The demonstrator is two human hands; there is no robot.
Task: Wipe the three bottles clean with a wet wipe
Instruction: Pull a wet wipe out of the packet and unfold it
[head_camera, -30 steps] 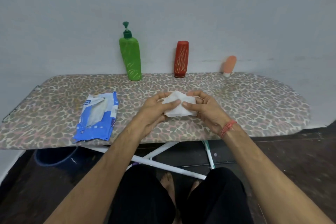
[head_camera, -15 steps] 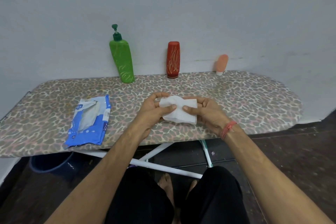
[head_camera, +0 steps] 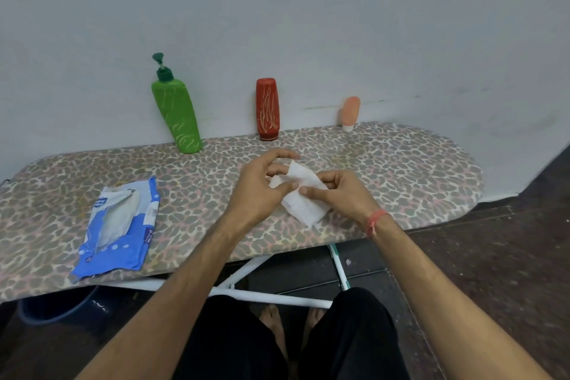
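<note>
- Leopard-print ironing board [head_camera: 401,163] stands against the grey wall [head_camera: 277,9].
- White board legs [head_camera: 246,293] cross beneath it.
- Dark blue bucket [head_camera: 58,308] sits under its left end.

Person, head view: bare forearms without sleeves; a red-orange thread band [head_camera: 377,220] circles the right wrist, loose ends dangling; black trousers [head_camera: 348,339] cover both legs; feet [head_camera: 273,322] are bare.

1. The wipe [head_camera: 303,194] is partly covered by the left hand [head_camera: 259,191] and right hand [head_camera: 345,194].
2. The board [head_camera: 401,170] runs off the left edge.
3. Print on the pack [head_camera: 120,225] is too small to read.
4. A blue tub [head_camera: 58,305] lies mostly hidden beneath the board.
</note>
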